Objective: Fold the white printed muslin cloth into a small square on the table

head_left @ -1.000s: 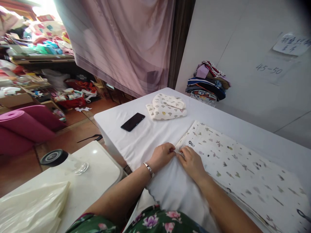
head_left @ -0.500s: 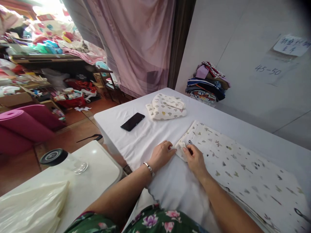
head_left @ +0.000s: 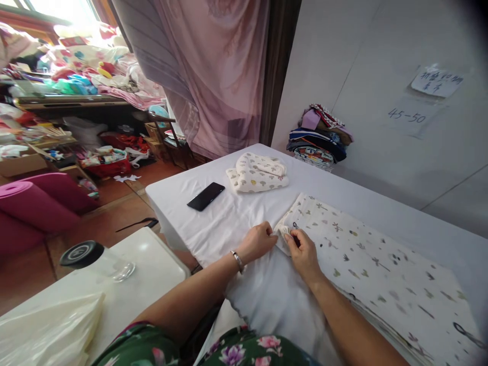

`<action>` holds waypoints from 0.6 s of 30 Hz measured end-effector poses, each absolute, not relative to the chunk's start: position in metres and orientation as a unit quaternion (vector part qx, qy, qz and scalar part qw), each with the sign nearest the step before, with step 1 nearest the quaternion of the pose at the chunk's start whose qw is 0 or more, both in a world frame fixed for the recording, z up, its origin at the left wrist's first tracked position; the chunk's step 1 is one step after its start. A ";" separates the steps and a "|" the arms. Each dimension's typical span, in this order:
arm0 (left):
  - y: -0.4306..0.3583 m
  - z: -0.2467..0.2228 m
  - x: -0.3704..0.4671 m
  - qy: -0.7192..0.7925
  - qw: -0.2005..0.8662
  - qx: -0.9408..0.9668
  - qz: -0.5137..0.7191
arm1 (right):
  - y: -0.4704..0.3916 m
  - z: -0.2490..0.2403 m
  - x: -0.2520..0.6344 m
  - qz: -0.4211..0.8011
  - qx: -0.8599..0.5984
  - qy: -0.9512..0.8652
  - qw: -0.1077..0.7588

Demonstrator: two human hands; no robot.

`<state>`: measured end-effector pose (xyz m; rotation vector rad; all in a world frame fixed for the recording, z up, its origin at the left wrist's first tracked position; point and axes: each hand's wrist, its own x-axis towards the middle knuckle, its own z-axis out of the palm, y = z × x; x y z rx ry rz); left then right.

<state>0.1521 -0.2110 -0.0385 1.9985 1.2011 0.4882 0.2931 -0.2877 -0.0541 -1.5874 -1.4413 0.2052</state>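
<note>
A long folded white cloth with small plant prints [head_left: 366,264] lies on the right part of the white-covered table [head_left: 213,234]. At its near left corner, my left hand [head_left: 261,239] is closed with the fingertips pinched at the cloth's edge. My right hand [head_left: 301,251] pinches a gathered bit of the same corner between thumb and fingers. Behind my hands sits a folded cream cloth with mushroom prints [head_left: 259,175], and a black phone [head_left: 206,196] lies to its left.
At the lower left, a white side table [head_left: 148,259] holds a glass jar with a black lid [head_left: 86,254] and a pale plastic bag [head_left: 49,330]. Folded fabrics [head_left: 318,140] are stacked by the wall. Pink rolled mats [head_left: 34,213] are on the floor.
The view has shifted slightly. My left fingers have curled in more at the cloth's corner, and the bit under my right fingertips looks more gathered.
</note>
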 end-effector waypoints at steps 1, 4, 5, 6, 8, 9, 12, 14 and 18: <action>-0.211 -0.040 0.153 0.465 0.419 0.754 0.200 | -0.288 -0.054 0.293 0.080 -0.646 -0.591 0.475; -0.211 -0.042 0.154 0.447 0.525 0.686 0.232 | -0.287 -0.054 0.292 0.060 -0.641 -0.598 0.478; -0.212 -0.043 0.154 0.442 0.544 0.671 0.243 | -0.287 -0.054 0.292 0.051 -0.640 -0.603 0.474; -0.213 -0.044 0.155 0.438 0.555 0.660 0.254 | -0.287 -0.054 0.292 0.042 -0.639 -0.612 0.464; -0.214 -0.046 0.154 0.434 0.566 0.647 0.271 | -0.287 -0.055 0.290 0.024 -0.639 -0.639 0.427; -0.214 -0.048 0.154 0.432 0.568 0.642 0.280 | -0.287 -0.056 0.289 0.017 -0.639 -0.655 0.404; -0.216 -0.053 0.153 0.417 0.582 0.632 0.297 | -0.287 -0.058 0.285 0.002 -0.637 -0.684 0.356; -0.216 -0.055 0.152 0.399 0.604 0.621 0.301 | -0.287 -0.058 0.284 -0.001 -0.634 -0.690 0.350; -0.217 -0.056 0.151 0.403 0.601 0.622 0.299 | -0.288 -0.050 0.290 -0.021 -0.631 -0.678 0.376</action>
